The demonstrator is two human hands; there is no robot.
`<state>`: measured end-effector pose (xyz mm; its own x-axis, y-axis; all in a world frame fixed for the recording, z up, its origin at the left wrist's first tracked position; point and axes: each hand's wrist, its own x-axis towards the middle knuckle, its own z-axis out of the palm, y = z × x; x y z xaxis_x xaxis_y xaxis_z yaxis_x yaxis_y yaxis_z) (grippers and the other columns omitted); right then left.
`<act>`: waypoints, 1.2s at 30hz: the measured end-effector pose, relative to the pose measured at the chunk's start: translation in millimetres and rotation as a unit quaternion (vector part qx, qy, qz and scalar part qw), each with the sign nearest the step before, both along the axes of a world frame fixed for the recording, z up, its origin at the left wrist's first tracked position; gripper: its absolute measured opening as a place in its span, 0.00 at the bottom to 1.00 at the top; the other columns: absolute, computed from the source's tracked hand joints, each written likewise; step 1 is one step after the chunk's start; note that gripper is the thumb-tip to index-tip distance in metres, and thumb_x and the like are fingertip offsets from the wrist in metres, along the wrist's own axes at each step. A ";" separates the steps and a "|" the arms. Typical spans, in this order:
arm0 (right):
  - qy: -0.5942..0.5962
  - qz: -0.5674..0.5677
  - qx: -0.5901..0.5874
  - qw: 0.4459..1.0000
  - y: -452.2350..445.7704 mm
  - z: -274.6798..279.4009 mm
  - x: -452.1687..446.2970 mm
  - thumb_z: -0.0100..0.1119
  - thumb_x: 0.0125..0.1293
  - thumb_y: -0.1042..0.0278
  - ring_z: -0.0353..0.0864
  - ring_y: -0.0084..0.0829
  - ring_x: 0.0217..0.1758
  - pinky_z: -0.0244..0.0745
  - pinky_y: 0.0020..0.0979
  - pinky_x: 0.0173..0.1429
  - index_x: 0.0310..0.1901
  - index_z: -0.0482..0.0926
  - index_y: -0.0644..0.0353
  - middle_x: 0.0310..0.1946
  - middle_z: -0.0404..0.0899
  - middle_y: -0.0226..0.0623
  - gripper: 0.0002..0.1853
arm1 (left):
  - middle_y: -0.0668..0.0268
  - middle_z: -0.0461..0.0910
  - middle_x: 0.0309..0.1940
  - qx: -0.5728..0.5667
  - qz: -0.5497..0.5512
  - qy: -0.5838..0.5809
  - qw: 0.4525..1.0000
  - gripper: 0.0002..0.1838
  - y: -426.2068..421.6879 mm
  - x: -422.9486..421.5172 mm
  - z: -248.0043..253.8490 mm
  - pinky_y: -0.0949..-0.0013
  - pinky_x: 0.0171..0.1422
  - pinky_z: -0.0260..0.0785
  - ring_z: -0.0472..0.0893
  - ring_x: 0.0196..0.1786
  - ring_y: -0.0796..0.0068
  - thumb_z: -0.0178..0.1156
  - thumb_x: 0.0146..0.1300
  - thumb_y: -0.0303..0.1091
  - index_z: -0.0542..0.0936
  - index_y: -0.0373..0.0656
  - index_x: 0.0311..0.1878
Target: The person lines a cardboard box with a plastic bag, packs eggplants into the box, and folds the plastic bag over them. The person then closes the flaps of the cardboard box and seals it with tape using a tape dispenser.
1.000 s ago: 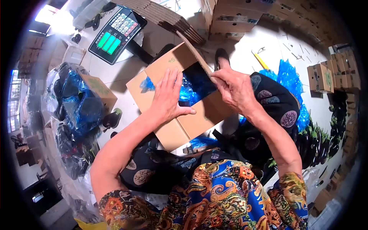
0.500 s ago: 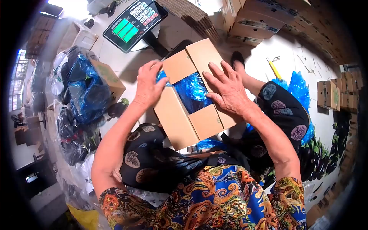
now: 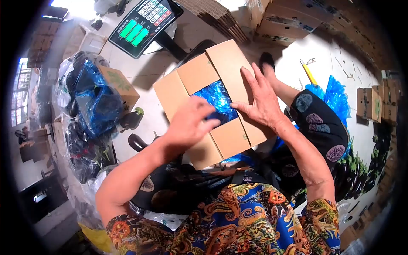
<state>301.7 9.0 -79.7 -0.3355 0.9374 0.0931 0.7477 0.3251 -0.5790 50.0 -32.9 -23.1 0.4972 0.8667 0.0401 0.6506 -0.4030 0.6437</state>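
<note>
A brown cardboard box (image 3: pixel 204 155) sits in front of my body, its flaps folded inward around a gap in the middle. Crinkled blue plastic film (image 3: pixel 219 97) shows through that gap, and dark contents under it are hard to make out. Slightly blurred, my left hand (image 3: pixel 189 123) hovers over or touches the left flap, thumb and fingers apart, fingertips by the opening. On the right flap lies my right hand (image 3: pixel 261 100), spread flat, its thumb along the flap's inner edge.
A weighing scale display (image 3: pixel 138 32) with green panels stands beyond the box. Plastic-wrapped bundles and another carton (image 3: pixel 119 87) lie on the left. Flattened cardboard (image 3: pixel 216 19) and stacked boxes (image 3: pixel 289 21) are at the back. Eggplants (image 3: pixel 352 174) and a yellow-handled tool (image 3: pixel 309 72) lie right.
My left hand has left the box's far left corner and come nearer, over the left flap. That flap now lies down at the far corner. My right hand stays on the right flap.
</note>
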 end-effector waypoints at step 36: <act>-0.054 0.028 -0.275 0.960 80.4 24.2 -25.8 0.86 0.34 0.46 0.77 0.56 0.60 0.73 0.39 0.64 0.73 0.33 0.70 0.59 0.72 0.66 0.78 | 0.55 0.65 0.63 0.261 0.107 0.147 0.948 0.43 107.4 4.6 -69.0 0.48 0.70 0.55 0.63 0.67 0.54 0.58 0.62 0.63 0.62 0.44 0.72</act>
<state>275.9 89.4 -55.5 -0.3660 0.8152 -0.4489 0.8037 0.0337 -0.5940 54.6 74.5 -92.1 0.3678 0.8492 0.3788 0.8741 -0.4548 0.1709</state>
